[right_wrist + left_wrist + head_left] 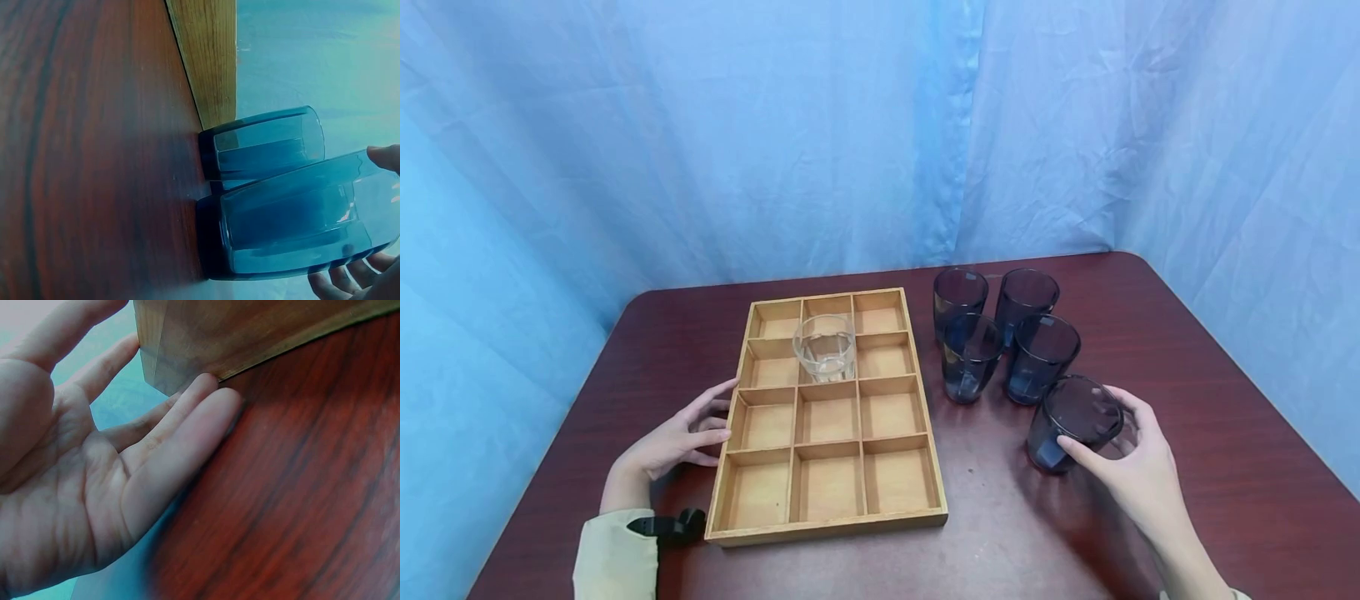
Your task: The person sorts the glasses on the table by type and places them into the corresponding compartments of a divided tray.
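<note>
My right hand (pixel 1138 467) holds a dark blue glass (pixel 1051 429) by its upper part, thumb on the near side and fingers round the far side. In the right wrist view this glass (pixel 287 228) is upright, its base at the tabletop. My left hand (pixel 677 437) rests its fingertips against the left side of a wooden compartment tray (pixel 827 530), fingers loosely spread. The left wrist view shows these fingers (pixel 181 434) at the tray's outer wall (pixel 250 337). A clear glass (pixel 826 354) stands in the tray's middle column, second row from the back.
Several more dark blue glasses (pixel 1045 354) stand close together to the right of the tray, behind the held one. Everything is on a dark red wooden table (pixel 985 550). Light blue curtains (pixel 850 150) hang behind and at both sides. A black strap (pixel 670 527) sits at the left sleeve.
</note>
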`<action>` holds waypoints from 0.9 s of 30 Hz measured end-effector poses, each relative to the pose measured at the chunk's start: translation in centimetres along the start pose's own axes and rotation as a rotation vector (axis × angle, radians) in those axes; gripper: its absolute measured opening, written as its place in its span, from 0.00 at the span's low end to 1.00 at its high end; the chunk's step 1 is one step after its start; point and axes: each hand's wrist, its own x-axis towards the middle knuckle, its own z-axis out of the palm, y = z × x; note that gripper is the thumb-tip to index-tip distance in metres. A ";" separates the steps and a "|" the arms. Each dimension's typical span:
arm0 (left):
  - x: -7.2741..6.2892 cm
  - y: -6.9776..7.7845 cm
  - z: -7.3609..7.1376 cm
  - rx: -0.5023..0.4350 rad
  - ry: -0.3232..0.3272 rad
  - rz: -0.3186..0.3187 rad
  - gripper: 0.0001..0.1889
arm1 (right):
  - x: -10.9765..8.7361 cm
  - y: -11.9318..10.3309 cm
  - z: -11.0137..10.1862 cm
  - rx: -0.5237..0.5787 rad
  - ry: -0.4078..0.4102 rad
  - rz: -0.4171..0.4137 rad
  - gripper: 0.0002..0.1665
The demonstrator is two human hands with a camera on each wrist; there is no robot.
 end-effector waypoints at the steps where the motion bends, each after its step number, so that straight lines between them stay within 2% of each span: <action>1: 0.0 0.0 0.0 0.005 -0.002 0.004 0.42 | 0.0 -0.1 0.0 -0.008 0.006 0.004 0.49; 11: 0.4 0.1 0.3 -0.001 0.009 -0.016 0.42 | -0.1 -0.7 -0.2 -0.069 0.044 -0.022 0.46; 20: 0.3 -0.1 0.2 -0.002 0.023 -0.026 0.42 | 0.4 -3.0 0.4 -0.053 0.024 -0.176 0.44; 27: 0.0 0.0 0.1 -0.006 0.017 -0.011 0.43 | 0.9 -4.7 1.2 -0.046 -0.018 -0.226 0.45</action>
